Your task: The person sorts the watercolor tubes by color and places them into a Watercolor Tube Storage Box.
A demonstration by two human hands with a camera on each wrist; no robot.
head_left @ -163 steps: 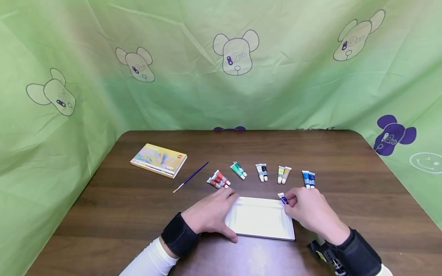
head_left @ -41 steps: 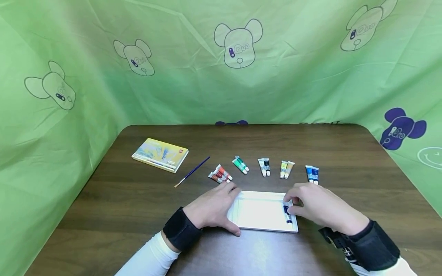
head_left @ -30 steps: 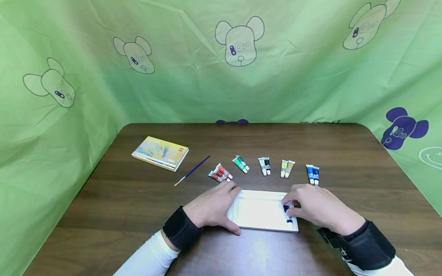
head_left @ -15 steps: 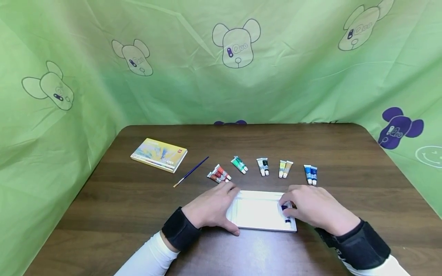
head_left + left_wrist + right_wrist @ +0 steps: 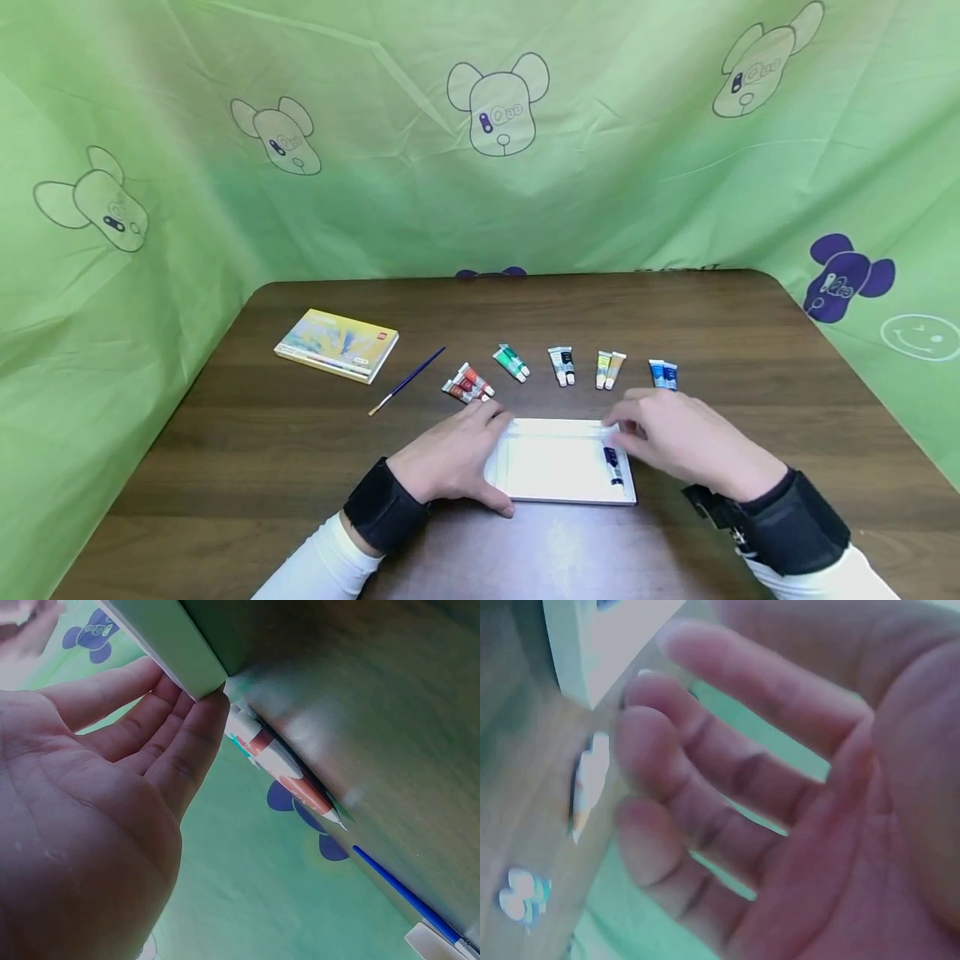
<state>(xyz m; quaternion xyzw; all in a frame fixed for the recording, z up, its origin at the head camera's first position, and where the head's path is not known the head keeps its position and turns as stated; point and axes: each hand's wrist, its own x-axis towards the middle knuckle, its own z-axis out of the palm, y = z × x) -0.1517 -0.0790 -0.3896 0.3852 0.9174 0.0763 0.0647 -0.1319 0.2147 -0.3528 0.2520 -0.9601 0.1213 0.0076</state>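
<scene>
Head view: the left hand [image 5: 450,457] grips the white tray [image 5: 547,467] at its left end, thumb at the near edge and fingers at the far one, hiding that end. The dark tube [image 5: 613,468] lies inside the tray along its right side, cap toward the person. The right hand [image 5: 675,432] is just beyond it, its fingers loosely bent; some are hidden behind the hand. It also covers the caps of the blue tubes [image 5: 663,375], and the left fingers overlap the lower ends of the red tubes [image 5: 469,385].

Left wrist view: fingertips touch the tray's corner, the rest of the tray cut off; the thumb cannot be made out. The brush [image 5: 405,891] runs out of frame, and the right hand is a blur.

Right wrist view: blurred, but the fingers stand slightly apart with nothing between them. Only a tray corner shows.
</scene>
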